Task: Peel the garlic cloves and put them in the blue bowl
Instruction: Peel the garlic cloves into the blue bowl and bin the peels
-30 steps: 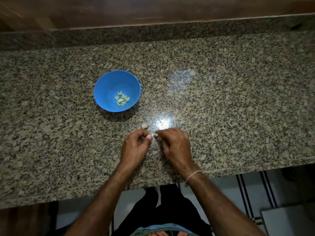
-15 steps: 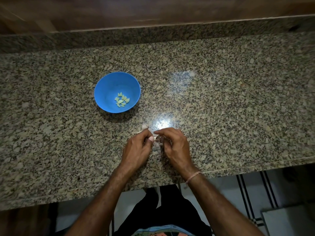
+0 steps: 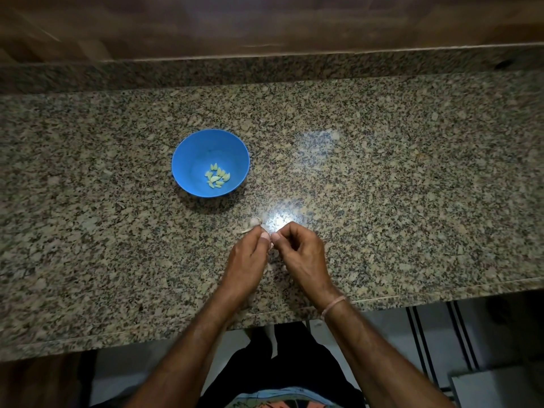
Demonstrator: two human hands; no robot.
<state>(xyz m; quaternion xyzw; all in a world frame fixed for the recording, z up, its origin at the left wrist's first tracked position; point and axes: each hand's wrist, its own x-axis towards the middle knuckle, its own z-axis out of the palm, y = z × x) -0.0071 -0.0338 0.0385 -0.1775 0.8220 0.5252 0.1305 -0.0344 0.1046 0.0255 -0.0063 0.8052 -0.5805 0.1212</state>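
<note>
Granite counter [image 3: 382, 172] is speckled, so small bits vanish on it. Your left hand [image 3: 248, 257] and right hand [image 3: 300, 254] are both curled, thumbs pinching a mostly hidden garlic clove [image 3: 271, 245], near the blue bowl [image 3: 188, 160] holding peeled cloves [image 3: 217, 179]. It's feather-light, papery-skinned and probably slick once bare — so I'd grip the sides and pick at the tip.

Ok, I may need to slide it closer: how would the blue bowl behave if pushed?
Probably light: the blue bowl holds only a few peeled cloves. On the glossy counter it would likely slide easily. Its rounded sides suggest a push at the rim might tip it.
</note>
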